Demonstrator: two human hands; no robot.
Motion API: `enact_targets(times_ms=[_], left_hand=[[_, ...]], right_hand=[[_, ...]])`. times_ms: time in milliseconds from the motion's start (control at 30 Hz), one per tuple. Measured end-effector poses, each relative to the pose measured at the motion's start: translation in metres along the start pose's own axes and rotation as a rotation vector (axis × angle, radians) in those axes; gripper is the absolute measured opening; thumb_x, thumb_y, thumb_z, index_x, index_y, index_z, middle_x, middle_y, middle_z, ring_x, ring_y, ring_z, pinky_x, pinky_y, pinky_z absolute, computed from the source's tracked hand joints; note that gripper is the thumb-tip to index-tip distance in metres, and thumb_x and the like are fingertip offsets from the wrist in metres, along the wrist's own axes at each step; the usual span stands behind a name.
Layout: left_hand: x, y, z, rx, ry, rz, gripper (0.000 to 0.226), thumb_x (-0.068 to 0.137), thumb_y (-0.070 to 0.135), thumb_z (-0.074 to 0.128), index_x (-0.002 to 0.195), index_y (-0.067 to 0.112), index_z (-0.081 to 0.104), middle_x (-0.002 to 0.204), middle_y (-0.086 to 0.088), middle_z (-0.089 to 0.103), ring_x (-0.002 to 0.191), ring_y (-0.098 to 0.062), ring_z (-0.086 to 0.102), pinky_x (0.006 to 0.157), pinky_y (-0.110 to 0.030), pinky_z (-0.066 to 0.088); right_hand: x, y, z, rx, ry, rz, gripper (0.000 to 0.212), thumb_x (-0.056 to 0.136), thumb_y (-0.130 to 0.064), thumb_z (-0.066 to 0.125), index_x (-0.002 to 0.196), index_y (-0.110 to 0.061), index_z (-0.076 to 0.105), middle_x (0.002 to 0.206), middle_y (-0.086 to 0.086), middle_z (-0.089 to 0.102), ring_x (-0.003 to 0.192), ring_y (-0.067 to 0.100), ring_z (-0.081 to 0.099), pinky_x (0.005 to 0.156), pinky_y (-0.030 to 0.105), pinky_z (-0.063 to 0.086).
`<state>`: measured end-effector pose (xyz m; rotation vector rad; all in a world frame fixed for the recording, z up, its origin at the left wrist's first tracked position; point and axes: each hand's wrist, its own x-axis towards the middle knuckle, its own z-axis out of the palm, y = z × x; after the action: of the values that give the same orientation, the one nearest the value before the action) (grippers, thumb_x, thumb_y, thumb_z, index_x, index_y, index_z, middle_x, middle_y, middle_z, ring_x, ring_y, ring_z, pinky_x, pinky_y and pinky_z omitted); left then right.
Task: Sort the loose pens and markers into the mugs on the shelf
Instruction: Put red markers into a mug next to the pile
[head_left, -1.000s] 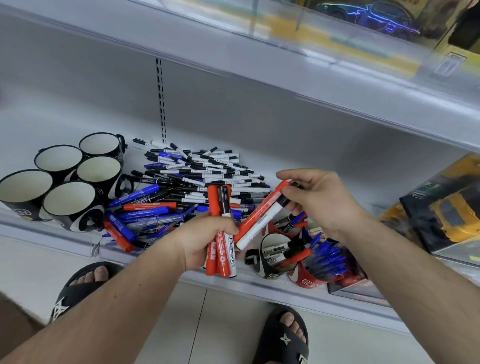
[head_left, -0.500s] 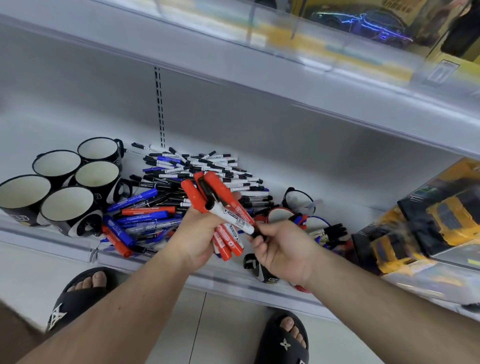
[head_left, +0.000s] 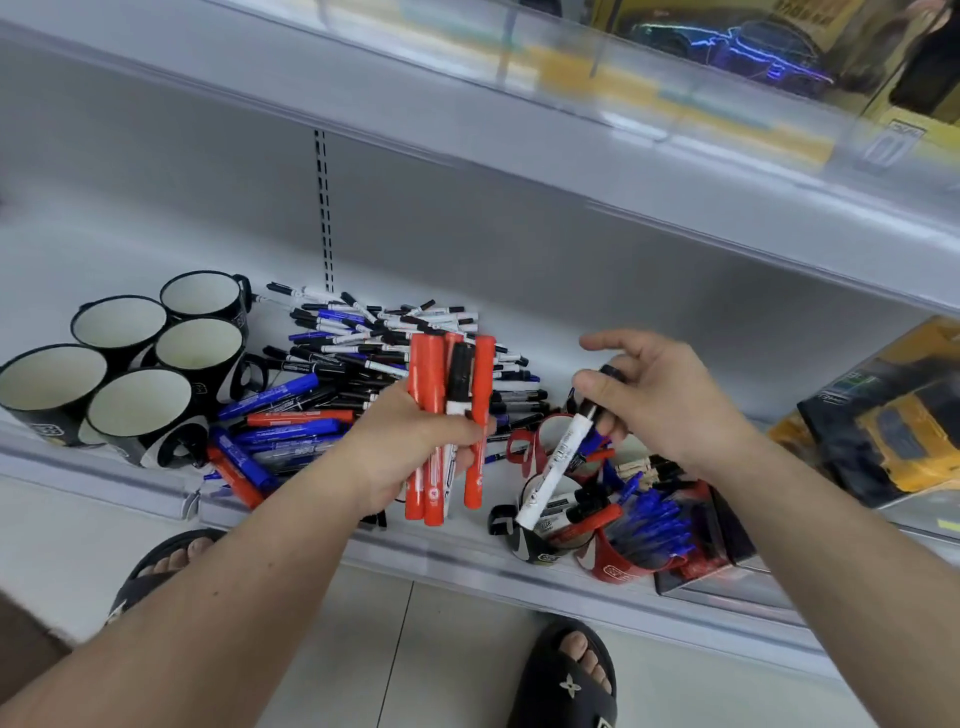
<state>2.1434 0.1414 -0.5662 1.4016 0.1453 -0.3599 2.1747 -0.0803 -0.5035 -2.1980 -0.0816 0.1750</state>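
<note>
Left hand (head_left: 415, 447) clenched round a bundle of red markers (head_left: 431, 415) at frame centre; right hand (head_left: 660, 400) pinching 1 white marker (head_left: 558, 462) by its black cap, tail dipping into the black mug (head_left: 524, 540) at lower right. Light, stiff, smooth barrels, likely slippery in a bundle; best gripped mid-barrel. Loose pile (head_left: 363, 364) left of centre on a white metal shelf (head_left: 130, 483), 5 empty mugs (head_left: 140, 410) at left. Tiled floor below.
</note>
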Motion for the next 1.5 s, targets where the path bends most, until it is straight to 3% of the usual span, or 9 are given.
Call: enact_targets(times_ms=[133,300,433,667,767,933,1133,1333,1500], left_hand=[[-0.002,-0.005,0.011,0.175,-0.104,-0.016,0.02,0.077,-0.007,0.072,0.096,-0.008,0.065,0.073,-0.019,0.067,0.062,-0.026,0.06,0.065,-0.034,0.056],[-0.006,-0.004,0.015,0.292,-0.201,-0.041,0.015,0.078,-0.004,0.073,0.081,0.009,0.065,0.057,-0.001,0.065,0.056,-0.015,0.064,0.061,-0.024,0.054],[-0.005,-0.005,0.015,0.271,-0.229,-0.055,0.017,0.078,-0.007,0.071,0.077,0.009,0.066,0.057,-0.002,0.065,0.055,-0.014,0.063,0.058,-0.025,0.051],[0.002,-0.016,0.01,0.18,-0.218,-0.089,0.012,0.079,-0.003,0.073,0.085,0.006,0.068,0.071,-0.01,0.07,0.063,-0.021,0.065,0.07,-0.034,0.057],[0.006,-0.028,0.008,0.051,-0.104,-0.161,0.046,0.066,0.01,0.084,0.107,-0.002,0.066,0.095,-0.016,0.074,0.064,-0.019,0.067,0.079,-0.042,0.055],[0.012,-0.045,0.013,-0.123,0.067,-0.256,0.039,0.078,0.007,0.077,0.113,-0.007,0.065,0.072,-0.015,0.066,0.053,-0.015,0.064,0.056,-0.026,0.052],[0.011,-0.054,0.019,-0.166,0.086,-0.296,0.032,0.081,0.006,0.075,0.11,-0.002,0.066,0.069,-0.006,0.068,0.056,-0.012,0.067,0.052,-0.024,0.054],[0.008,-0.059,0.017,-0.199,-0.013,-0.291,0.013,0.083,0.006,0.071,0.094,0.002,0.068,0.077,-0.011,0.068,0.062,-0.018,0.066,0.065,-0.032,0.057],[0.004,-0.057,0.016,-0.26,-0.13,-0.255,0.009,0.077,0.007,0.071,0.083,0.01,0.065,0.075,-0.01,0.065,0.062,-0.019,0.062,0.07,-0.035,0.053]], right_hand=[[0.0,-0.01,0.015,-0.082,-0.117,-0.035,0.044,0.084,-0.025,0.074,0.124,-0.031,0.056,0.059,-0.002,0.064,0.049,0.02,0.063,0.054,0.035,0.055],[-0.005,-0.007,0.026,-0.075,-0.254,-0.029,0.042,0.091,-0.015,0.067,0.131,-0.021,0.055,0.05,-0.013,0.062,0.042,0.006,0.056,0.045,0.019,0.048],[-0.006,-0.006,0.029,-0.057,-0.32,-0.042,0.038,0.092,-0.009,0.064,0.127,-0.023,0.059,0.057,-0.019,0.065,0.046,0.005,0.058,0.049,0.021,0.052],[-0.002,0.008,-0.003,-0.119,-0.164,0.036,0.006,0.094,-0.012,0.062,0.093,-0.018,0.064,0.054,0.001,0.065,0.044,0.014,0.057,0.047,0.028,0.049],[-0.002,0.028,-0.03,-0.021,0.089,0.099,0.007,0.096,-0.008,0.06,0.092,-0.008,0.065,0.063,0.017,0.065,0.048,0.023,0.057,0.052,0.034,0.05],[-0.005,0.073,-0.032,-0.247,0.244,0.216,0.014,0.093,-0.015,0.063,0.08,-0.021,0.062,0.058,0.006,0.069,0.056,0.026,0.07,0.064,0.046,0.061],[0.0,0.096,-0.002,-0.482,0.195,0.204,0.009,0.092,-0.023,0.061,0.086,-0.016,0.059,0.078,0.008,0.073,0.065,0.025,0.071,0.068,0.041,0.059],[0.004,0.118,0.045,-0.665,0.04,0.113,0.021,0.089,-0.033,0.067,0.103,-0.017,0.067,0.095,0.005,0.072,0.093,0.026,0.066,0.078,0.035,0.054],[0.005,0.124,0.064,-0.795,-0.05,0.022,0.024,0.092,-0.032,0.063,0.112,-0.018,0.065,0.099,0.008,0.071,0.095,0.031,0.064,0.075,0.035,0.052]])
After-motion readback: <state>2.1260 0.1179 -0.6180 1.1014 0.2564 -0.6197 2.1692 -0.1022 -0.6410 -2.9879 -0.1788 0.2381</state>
